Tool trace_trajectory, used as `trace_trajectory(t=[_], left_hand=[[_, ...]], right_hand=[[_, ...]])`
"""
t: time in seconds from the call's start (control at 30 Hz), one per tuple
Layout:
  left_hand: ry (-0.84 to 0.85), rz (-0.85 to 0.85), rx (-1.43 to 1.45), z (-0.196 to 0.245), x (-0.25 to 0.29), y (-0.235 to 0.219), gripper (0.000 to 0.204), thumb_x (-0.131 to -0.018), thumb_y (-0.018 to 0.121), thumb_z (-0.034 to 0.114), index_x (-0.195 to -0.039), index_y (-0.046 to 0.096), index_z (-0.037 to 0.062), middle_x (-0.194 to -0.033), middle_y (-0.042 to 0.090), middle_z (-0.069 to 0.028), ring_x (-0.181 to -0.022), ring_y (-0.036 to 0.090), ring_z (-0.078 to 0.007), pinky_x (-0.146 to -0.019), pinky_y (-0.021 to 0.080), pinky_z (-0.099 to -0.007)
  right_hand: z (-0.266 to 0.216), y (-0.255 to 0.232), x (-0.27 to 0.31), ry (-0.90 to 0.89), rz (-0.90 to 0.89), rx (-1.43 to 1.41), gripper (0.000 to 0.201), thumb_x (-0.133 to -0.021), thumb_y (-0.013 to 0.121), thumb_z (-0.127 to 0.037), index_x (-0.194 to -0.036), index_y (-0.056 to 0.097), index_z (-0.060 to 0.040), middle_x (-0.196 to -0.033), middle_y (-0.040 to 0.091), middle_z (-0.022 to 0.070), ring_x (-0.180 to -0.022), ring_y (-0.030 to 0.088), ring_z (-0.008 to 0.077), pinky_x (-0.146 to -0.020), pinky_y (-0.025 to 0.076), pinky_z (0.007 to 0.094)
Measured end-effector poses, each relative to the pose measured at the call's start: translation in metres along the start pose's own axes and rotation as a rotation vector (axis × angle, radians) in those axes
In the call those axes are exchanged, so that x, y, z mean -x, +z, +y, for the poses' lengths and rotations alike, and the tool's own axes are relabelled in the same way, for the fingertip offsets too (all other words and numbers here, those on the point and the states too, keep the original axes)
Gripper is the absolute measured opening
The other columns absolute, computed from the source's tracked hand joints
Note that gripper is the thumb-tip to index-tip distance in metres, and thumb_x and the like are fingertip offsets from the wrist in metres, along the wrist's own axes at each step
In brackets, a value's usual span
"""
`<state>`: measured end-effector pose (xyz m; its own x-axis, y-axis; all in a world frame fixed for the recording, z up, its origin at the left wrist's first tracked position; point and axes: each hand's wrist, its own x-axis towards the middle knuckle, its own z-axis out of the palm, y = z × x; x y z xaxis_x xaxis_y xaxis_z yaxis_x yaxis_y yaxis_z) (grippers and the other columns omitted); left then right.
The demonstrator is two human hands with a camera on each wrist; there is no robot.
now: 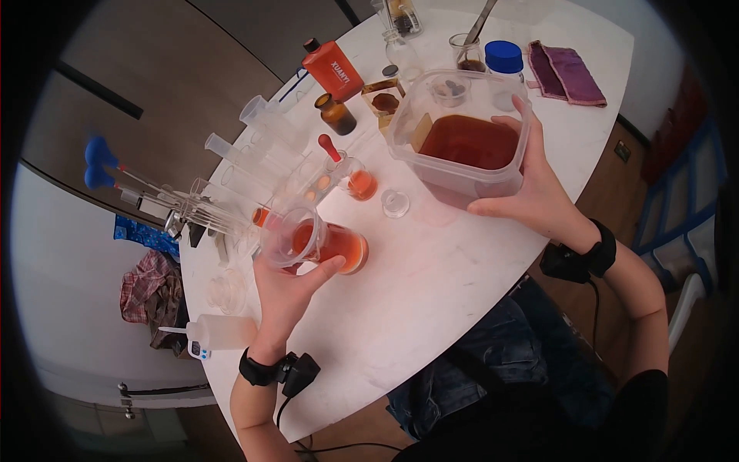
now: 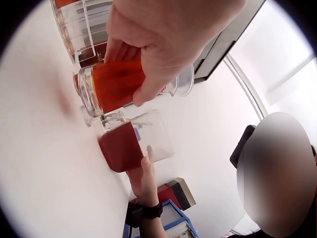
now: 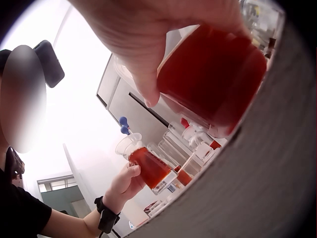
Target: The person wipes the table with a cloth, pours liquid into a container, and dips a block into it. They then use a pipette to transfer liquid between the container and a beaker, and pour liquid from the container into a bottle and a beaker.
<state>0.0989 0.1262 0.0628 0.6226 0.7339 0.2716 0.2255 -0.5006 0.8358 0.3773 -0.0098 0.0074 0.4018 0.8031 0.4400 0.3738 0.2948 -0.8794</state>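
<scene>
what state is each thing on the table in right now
beaker: tilted, part full of orange liquid, gripped by left hand
tub: lidless, holds dark orange liquid, gripped by right hand
red bottle: capped
brown bottle: capped
wash bottle: lying down
purple cloth: folded

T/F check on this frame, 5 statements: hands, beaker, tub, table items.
1. The left hand grips a beaker of orange-red liquid. True.
2. The beaker stands upright. False: it is tilted.
3. The right hand holds a clear plastic tub of dark red-brown liquid. True.
4. The tub is empty. False: it holds liquid.
5. The orange bottle lies in the tub. False: it lies on the table, beyond the tub.
</scene>
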Motion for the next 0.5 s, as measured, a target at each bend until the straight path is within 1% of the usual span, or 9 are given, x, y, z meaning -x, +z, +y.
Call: trace_trajectory(t=[0.03, 0.07, 0.13, 0.17, 0.27, 0.37, 0.4, 0.43, 0.5], left_hand=[[0.016, 0.006, 0.038, 0.009, -0.006, -0.001, 0.045, -0.067, 0.078, 0.006, -0.105, 0.057, -0.0036, -0.094, 0.063, -0.0068, -0.085, 0.061, -0.0138, -0.079, 0.050, -0.0266], [0.032, 0.015, 0.076, 0.018, -0.012, -0.003, 0.045, -0.067, 0.078, 0.006, -0.105, 0.057, -0.0035, -0.095, 0.063, -0.0073, -0.086, 0.061, -0.0147, -0.080, 0.050, -0.0269], [0.034, 0.012, 0.075, 0.037, -0.024, -0.009, 0.045, -0.067, 0.078, 0.006, -0.105, 0.057, -0.0034, -0.096, 0.063, -0.0082, -0.087, 0.062, -0.0155, -0.080, 0.050, -0.0271], [0.026, 0.004, 0.077, 0.047, -0.030, -0.012, 0.046, -0.067, 0.078, 0.006, -0.106, 0.057, -0.0033, -0.097, 0.063, -0.0091, -0.088, 0.062, -0.0164, -0.080, 0.051, -0.0273], [0.076, -0.006, 0.049, 0.069, -0.053, -0.021, 0.049, -0.066, 0.078, 0.007, -0.108, 0.056, -0.0030, -0.098, 0.063, -0.0111, -0.089, 0.062, -0.0174, -0.081, 0.051, -0.0284], [0.114, -0.016, 0.062, 0.089, -0.072, -0.020, 0.051, -0.065, 0.078, 0.011, -0.110, 0.056, -0.0014, -0.099, 0.063, -0.0113, -0.090, 0.062, -0.0183, -0.084, 0.049, -0.0302], [0.126, -0.041, 0.052, 0.095, -0.077, -0.020, 0.053, -0.065, 0.078, 0.013, -0.110, 0.055, -0.0012, -0.100, 0.063, -0.0119, -0.091, 0.061, -0.0185, -0.086, 0.048, -0.0314], [0.138, -0.068, 0.043, 0.101, -0.082, -0.019, 0.055, -0.064, 0.079, 0.014, -0.111, 0.055, -0.0010, -0.100, 0.063, -0.0124, -0.092, 0.061, -0.0188, -0.087, 0.047, -0.0325], [0.147, -0.065, 0.044, 0.110, -0.090, -0.014, 0.057, -0.064, 0.079, 0.016, -0.112, 0.054, -0.0010, -0.100, 0.062, -0.0133, -0.094, 0.060, -0.0197, -0.090, 0.045, -0.0341]], right_hand=[[-0.001, 0.001, -0.001, 0.037, -0.017, -0.011, 0.125, -0.057, 0.086, -0.028, -0.142, -0.005, -0.0120, -0.135, 0.025, 0.0175, -0.129, 0.030, 0.0292, -0.107, 0.027, 0.0404], [-0.004, 0.002, -0.002, 0.029, -0.014, -0.013, 0.125, -0.057, 0.086, -0.028, -0.142, -0.005, -0.0120, -0.135, 0.025, 0.0175, -0.129, 0.030, 0.0292, -0.107, 0.027, 0.0404], [-0.012, 0.002, -0.003, -0.031, -0.068, 0.106, 0.124, -0.062, 0.083, -0.027, -0.137, -0.010, 0.0041, -0.138, 0.021, 0.0254, -0.130, 0.028, 0.0329, -0.107, 0.026, 0.0388], [-0.013, 0.002, -0.004, -0.044, -0.068, 0.108, 0.124, -0.062, 0.083, -0.027, -0.137, -0.010, 0.0041, -0.138, 0.021, 0.0254, -0.130, 0.028, 0.0329, -0.107, 0.026, 0.0388], [-0.014, 0.003, -0.005, 0.034, -0.127, 0.132, 0.128, -0.061, 0.083, -0.032, -0.135, -0.014, 0.0076, -0.139, 0.014, 0.0282, -0.132, 0.023, 0.0352, -0.108, 0.024, 0.0389], [-0.016, -0.001, -0.004, 0.027, -0.185, 0.216, 0.131, -0.061, 0.083, -0.033, -0.134, -0.018, 0.0068, -0.140, 0.010, 0.0295, -0.132, 0.022, 0.0372, -0.109, 0.024, 0.0394], [-0.019, -0.006, -0.003, 0.001, -0.171, 0.288, 0.120, -0.066, 0.080, -0.034, -0.135, -0.007, 0.0102, -0.138, 0.017, 0.0304, -0.129, 0.029, 0.0362, -0.106, 0.029, 0.0393], [-0.022, -0.018, -0.004, -0.012, -0.165, 0.296, 0.120, -0.066, 0.080, -0.034, -0.135, -0.007, 0.0102, -0.138, 0.017, 0.0304, -0.129, 0.029, 0.0362, -0.106, 0.029, 0.0393], [-0.034, -0.053, -0.008, -0.032, -0.366, 0.567, 0.095, -0.072, 0.074, -0.032, -0.134, 0.018, 0.0123, -0.129, 0.037, 0.0289, -0.120, 0.043, 0.0336, -0.099, 0.037, 0.0396]])
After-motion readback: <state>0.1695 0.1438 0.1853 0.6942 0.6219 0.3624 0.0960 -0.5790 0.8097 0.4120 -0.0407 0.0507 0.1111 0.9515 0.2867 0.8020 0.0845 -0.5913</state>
